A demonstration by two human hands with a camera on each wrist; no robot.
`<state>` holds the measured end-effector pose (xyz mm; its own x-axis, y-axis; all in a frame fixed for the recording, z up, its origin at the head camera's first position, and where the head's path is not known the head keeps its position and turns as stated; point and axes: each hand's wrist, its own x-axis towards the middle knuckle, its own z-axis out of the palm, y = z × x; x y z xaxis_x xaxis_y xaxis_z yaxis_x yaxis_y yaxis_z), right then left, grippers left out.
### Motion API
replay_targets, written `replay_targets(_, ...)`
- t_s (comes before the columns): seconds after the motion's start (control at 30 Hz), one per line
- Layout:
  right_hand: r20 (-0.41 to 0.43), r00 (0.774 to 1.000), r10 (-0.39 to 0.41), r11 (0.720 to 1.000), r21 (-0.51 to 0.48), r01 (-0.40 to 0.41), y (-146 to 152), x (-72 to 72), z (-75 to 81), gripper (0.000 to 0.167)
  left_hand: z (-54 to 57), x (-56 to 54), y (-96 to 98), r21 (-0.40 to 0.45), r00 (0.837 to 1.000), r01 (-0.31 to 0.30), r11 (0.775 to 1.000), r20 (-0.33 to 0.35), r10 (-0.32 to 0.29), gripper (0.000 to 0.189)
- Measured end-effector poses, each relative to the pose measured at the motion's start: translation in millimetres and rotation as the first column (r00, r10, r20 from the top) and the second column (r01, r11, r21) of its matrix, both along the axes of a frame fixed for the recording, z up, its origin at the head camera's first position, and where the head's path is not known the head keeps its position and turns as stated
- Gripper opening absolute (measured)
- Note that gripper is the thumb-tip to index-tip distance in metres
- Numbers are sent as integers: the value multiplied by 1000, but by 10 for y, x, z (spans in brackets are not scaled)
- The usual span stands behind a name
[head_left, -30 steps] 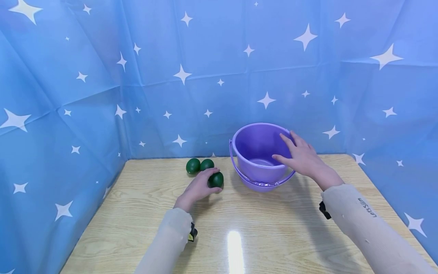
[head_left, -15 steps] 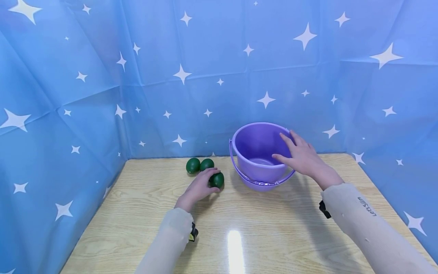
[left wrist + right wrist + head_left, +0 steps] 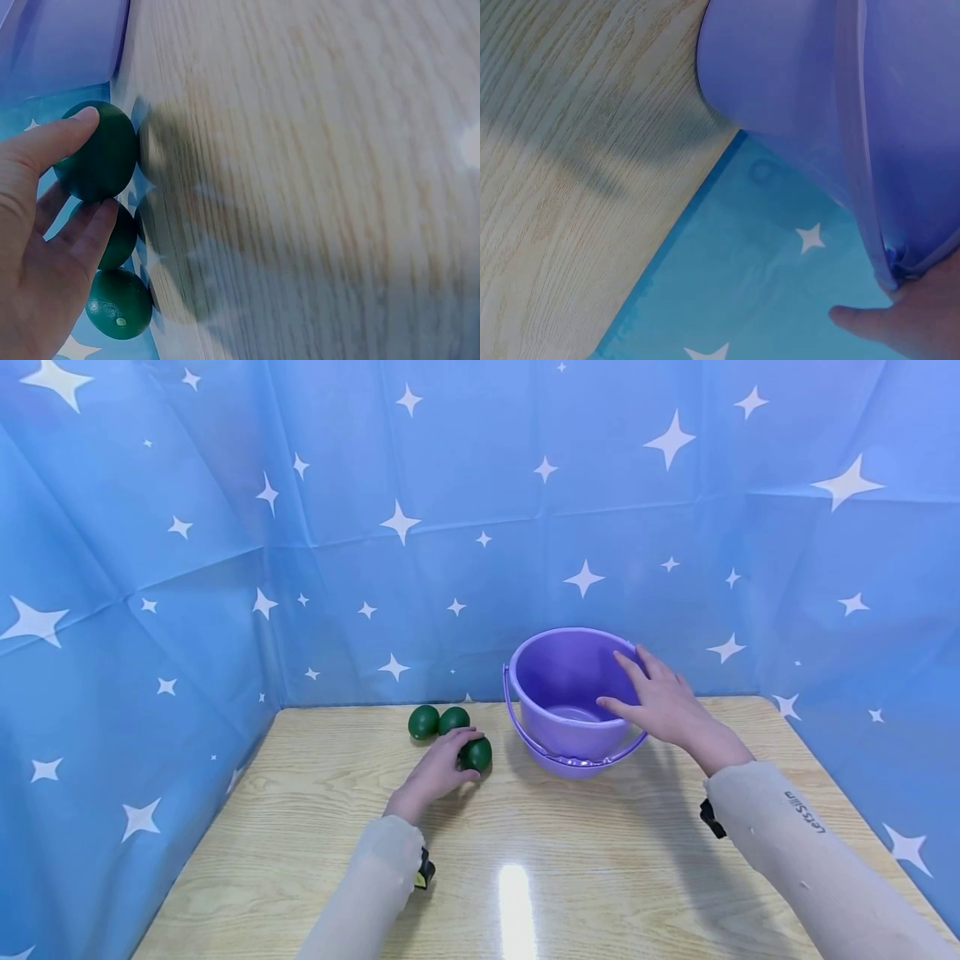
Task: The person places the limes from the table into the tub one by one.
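A dark green lime (image 3: 477, 755) sits on the table with my left hand (image 3: 437, 768) around it. In the left wrist view my thumb (image 3: 82, 126) presses its near face while the fingers reach behind and under it. Two more limes lie just beyond: one (image 3: 423, 722) at the left, the other (image 3: 453, 719) partly behind my fingers. To the right stands a purple bucket (image 3: 570, 745), its handle (image 3: 536, 748) hanging down in front. My right hand (image 3: 663, 703) is at the bucket's right rim, fingers spread and fairly straight; the right wrist view shows it beside the handle's joint.
The wooden table (image 3: 315, 827) ends at a blue curtain (image 3: 337, 568) with white stars, which hangs behind and along both sides. Bucket and limes stand near the back edge. Both sleeved forearms reach in from the front.
The gripped lime has shifted very slightly to the right along with my left hand. My right hand and the bucket stay where they were.
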<state>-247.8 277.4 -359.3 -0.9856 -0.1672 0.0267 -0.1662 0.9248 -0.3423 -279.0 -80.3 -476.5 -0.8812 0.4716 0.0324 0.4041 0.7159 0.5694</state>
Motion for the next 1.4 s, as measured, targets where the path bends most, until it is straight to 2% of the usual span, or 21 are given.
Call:
replay_targets(0.73,-4,1000,-5,1000,3,5,-5,5,7,93,-32,10,23,-1,999,-12,1000,-45,12,67)
replay_targets(1.4,3,1000,-4,1000,3,4,-4,1,1,92,-40,30,13,2,999,-20,1000,-39,21,65)
